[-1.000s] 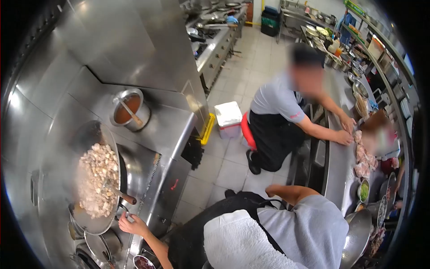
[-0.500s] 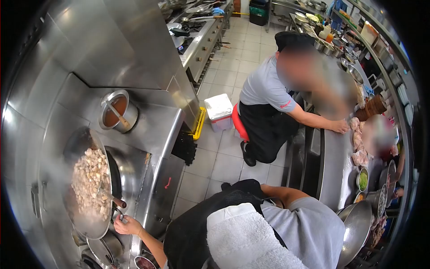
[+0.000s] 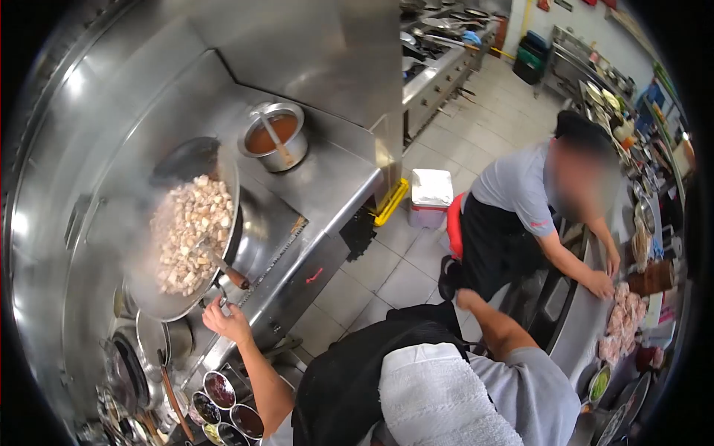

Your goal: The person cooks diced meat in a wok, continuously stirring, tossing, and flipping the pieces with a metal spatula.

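A big wok (image 3: 233, 189) full of steaming diced pale pieces of food (image 3: 192, 230) stands tilted on the stove at left. A wooden-handled ladle (image 3: 223, 266) rests in it, its handle over the near rim. My left hand (image 3: 227, 321) is just below the wok's loop handle (image 3: 213, 291), fingers apart, with nothing visible in them. My right arm is bent across my body. The right hand (image 3: 467, 299) shows only in part beside my black apron (image 3: 372, 357), and its fingers are not clear. A white towel (image 3: 439, 390) lies over my shoulder.
A pot of reddish-brown sauce (image 3: 294, 154) with a utensil across it stands behind the wok. Several sauce containers (image 3: 219, 388) are at lower left. A co-worker (image 3: 513, 193) bends over the right counter by raw meat (image 3: 625, 323). A lidded box (image 3: 431, 195) stands on the floor.
The view has turned, so the stove and co-worker appear farther right. My left hand has opened and sits slightly farther from the wok's handle. My right hand now shows beside the apron.
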A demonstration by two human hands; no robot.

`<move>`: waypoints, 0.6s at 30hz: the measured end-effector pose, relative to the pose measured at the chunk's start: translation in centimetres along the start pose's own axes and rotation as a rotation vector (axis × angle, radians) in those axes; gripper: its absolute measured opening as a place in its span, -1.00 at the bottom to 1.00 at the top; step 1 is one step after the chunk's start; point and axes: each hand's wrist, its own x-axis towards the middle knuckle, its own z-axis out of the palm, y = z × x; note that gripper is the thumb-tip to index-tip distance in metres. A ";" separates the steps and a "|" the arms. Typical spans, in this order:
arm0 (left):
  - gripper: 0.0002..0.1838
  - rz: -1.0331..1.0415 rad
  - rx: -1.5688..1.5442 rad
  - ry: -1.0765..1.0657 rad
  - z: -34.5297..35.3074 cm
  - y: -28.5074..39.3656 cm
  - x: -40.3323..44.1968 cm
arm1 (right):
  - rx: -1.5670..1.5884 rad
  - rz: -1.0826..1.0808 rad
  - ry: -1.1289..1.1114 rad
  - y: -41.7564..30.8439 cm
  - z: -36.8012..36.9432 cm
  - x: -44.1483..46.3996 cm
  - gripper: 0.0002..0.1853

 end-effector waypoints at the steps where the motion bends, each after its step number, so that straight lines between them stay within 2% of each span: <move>1: -0.60 0.019 0.009 0.015 -0.1 -0.2 -0.1 | 0.096 0.005 0.141 -2.0 -5.2 -1.1 -0.70; 2: -0.60 0.039 0.013 0.023 -0.1 -0.2 -0.4 | 0.229 -0.226 0.433 -1.6 -6.4 1.7 -0.73; 3: -0.60 0.065 0.030 0.021 0.0 -0.4 -0.6 | 0.449 -0.222 0.469 -3.1 -9.5 3.2 -0.69; 4: -0.60 0.056 0.040 0.009 0.1 -0.6 -0.8 | 0.914 -0.229 0.245 -6.8 -16.3 0.0 -0.71; 5: -0.61 0.061 0.042 0.001 0.2 -1.0 -1.0 | 1.197 -0.304 0.245 -12.0 -23.4 -5.6 -0.68; 6: -0.61 0.058 0.048 0.008 0.5 -1.0 -1.0 | 1.299 -0.399 0.225 -14.9 -27.5 -7.7 -0.59; 8: -0.62 0.063 0.058 0.019 0.4 -0.9 -1.0 | 1.412 -0.537 0.222 -19.4 -32.9 -10.9 -0.62; 11: -0.63 0.076 0.056 0.046 0.8 -1.2 -0.9 | 1.490 -0.655 0.212 -23.1 -36.3 -14.3 -0.61; 16: -0.65 0.160 0.054 0.050 0.6 -2.2 -1.1 | 1.618 -0.711 0.186 -24.8 -35.4 -16.2 -0.59; 18: -0.65 0.227 0.012 0.011 1.0 -3.8 -1.6 | 1.528 -0.626 0.225 -23.6 -32.8 -16.0 -0.59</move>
